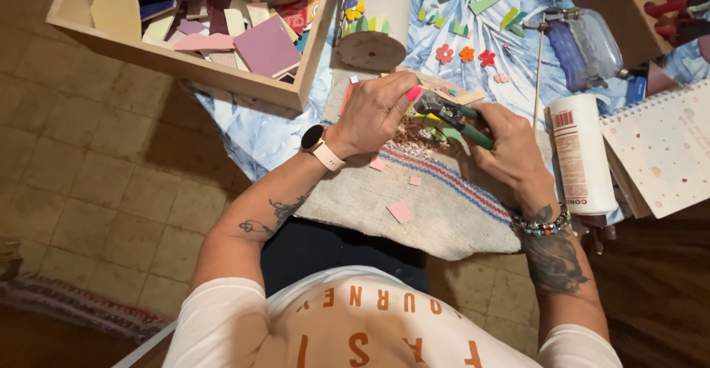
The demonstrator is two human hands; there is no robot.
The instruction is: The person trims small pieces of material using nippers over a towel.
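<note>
A grey woven cloth (444, 205) with red and blue stripes covers the near part of the work surface, lying over a blue and white leaf-patterned sheet (259, 135). At far left sits a wooden box (185, 63) heaped with flat tile pieces in purple, pink, cream and dark blue. To the right lies an open spiral notebook (665, 150), and just left of it a white tube-shaped bottle (583, 153) lies on its side. Far centre stands a white cylinder (377, 20) with coloured shapes stuck along it.

The left hand (377, 113), a watch with a pale strap (319, 146) on its wrist, is curled with fingertips pinching a small piece at the tool's head — the piece itself is too hidden to make out. The right hand (510, 150), with a beaded bracelet (543, 226) at the wrist, is wrapped around the green handles of a pair of nippers (451, 116), whose dark head points left toward the left hand's fingers. The two hands meet over the far middle of the cloth.

Beneath them lies a small pile of chips and crumbs (414, 142). Nearer, loose on the cloth — several small pink tile pieces (399, 211). Beyond the hands, little red and orange flower shapes (466, 54) rest on the patterned sheet.
</note>
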